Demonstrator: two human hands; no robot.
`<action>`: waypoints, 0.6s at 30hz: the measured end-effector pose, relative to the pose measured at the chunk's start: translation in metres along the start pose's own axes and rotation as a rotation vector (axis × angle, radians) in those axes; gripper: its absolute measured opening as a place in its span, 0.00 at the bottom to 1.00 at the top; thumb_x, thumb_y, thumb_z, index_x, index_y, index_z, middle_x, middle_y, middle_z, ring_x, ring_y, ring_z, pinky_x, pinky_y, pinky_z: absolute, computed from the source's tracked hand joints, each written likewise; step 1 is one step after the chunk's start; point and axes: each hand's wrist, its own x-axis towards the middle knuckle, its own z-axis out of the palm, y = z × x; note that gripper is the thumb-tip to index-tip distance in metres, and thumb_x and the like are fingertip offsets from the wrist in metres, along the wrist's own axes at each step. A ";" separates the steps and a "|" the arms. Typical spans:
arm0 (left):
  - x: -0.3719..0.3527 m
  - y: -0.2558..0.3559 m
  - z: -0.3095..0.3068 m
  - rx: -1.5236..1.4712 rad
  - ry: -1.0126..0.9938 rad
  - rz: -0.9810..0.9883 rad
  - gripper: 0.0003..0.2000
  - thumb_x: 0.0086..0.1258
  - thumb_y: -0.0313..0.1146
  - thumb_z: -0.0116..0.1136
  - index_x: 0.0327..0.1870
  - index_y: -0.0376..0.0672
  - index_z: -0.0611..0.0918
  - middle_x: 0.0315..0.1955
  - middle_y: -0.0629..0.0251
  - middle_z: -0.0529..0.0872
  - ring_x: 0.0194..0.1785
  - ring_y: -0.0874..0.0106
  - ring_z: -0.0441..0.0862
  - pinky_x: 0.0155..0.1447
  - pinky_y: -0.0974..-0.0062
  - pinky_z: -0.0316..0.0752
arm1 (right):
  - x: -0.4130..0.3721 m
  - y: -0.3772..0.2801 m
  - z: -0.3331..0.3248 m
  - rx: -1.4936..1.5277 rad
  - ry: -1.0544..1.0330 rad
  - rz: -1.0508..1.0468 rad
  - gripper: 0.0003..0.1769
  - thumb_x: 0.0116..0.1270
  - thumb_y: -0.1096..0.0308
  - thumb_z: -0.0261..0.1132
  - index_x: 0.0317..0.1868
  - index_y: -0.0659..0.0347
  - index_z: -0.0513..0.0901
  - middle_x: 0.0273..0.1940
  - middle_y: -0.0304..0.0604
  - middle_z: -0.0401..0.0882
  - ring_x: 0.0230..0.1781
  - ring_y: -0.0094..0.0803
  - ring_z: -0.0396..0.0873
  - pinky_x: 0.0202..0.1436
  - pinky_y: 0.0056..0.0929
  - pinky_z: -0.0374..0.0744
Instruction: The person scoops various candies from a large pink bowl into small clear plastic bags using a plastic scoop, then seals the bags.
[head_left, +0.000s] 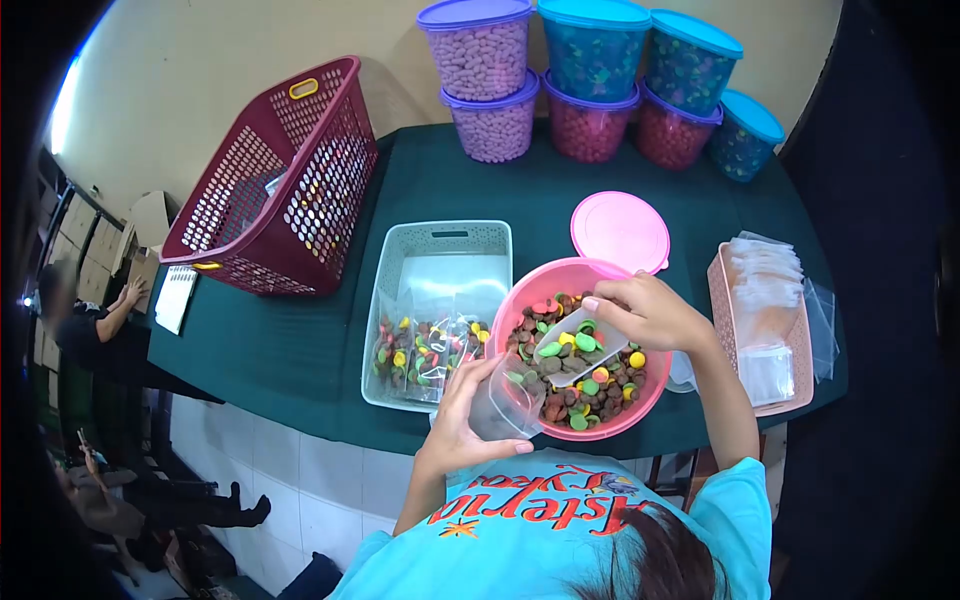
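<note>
A pink tub [655,385] holds brown, green, yellow and red candies. My right hand [640,312] grips a clear scoop [562,370] loaded with candies, tilted over the tub's left part. At the tub's lower left rim, my left hand [465,415] holds a clear plastic bag [505,405] with its mouth beside the scoop's end. Left of the tub stands a pale green tray [387,255] with filled clear bags [430,355] in its near part. A round pink lid [620,232] lies behind the tub.
A maroon basket [290,225] and a notepad [175,300] are at the left. Lidded candy tubs [490,120] are stacked at the back. At the right, a pink basket [720,310] holds empty bags [765,280]. Other people [85,330] are at the far left, off the table.
</note>
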 end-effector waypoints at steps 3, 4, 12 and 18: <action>0.008 0.004 0.001 0.049 -0.012 -0.005 0.47 0.33 0.48 0.74 0.59 0.36 0.65 0.52 0.53 0.68 0.58 0.58 0.64 0.62 0.63 0.57 | 0.000 -0.015 -0.014 -0.098 0.018 -0.013 0.22 0.64 0.54 0.51 0.27 0.65 0.79 0.17 0.49 0.75 0.18 0.40 0.75 0.29 0.36 0.71; 0.010 0.006 0.002 0.070 -0.011 -0.008 0.47 0.33 0.48 0.74 0.59 0.36 0.65 0.52 0.53 0.68 0.58 0.58 0.64 0.62 0.63 0.57 | -0.001 -0.021 -0.016 -0.156 0.032 -0.025 0.22 0.64 0.53 0.51 0.28 0.65 0.79 0.17 0.48 0.75 0.18 0.40 0.75 0.32 0.36 0.70; 0.005 0.025 0.014 0.188 0.001 0.040 0.47 0.35 0.48 0.73 0.59 0.35 0.65 0.51 0.52 0.69 0.56 0.58 0.65 0.60 0.61 0.58 | -0.015 -0.080 -0.003 -0.793 0.127 -0.165 0.17 0.61 0.56 0.54 0.24 0.60 0.80 0.17 0.40 0.75 0.21 0.33 0.75 0.37 0.32 0.64; -0.002 0.024 0.022 0.143 0.019 0.073 0.47 0.35 0.43 0.74 0.59 0.35 0.64 0.50 0.52 0.69 0.54 0.59 0.66 0.58 0.64 0.61 | -0.028 -0.108 0.018 -1.159 0.157 -0.288 0.17 0.57 0.53 0.59 0.24 0.60 0.76 0.16 0.37 0.73 0.22 0.30 0.73 0.36 0.29 0.64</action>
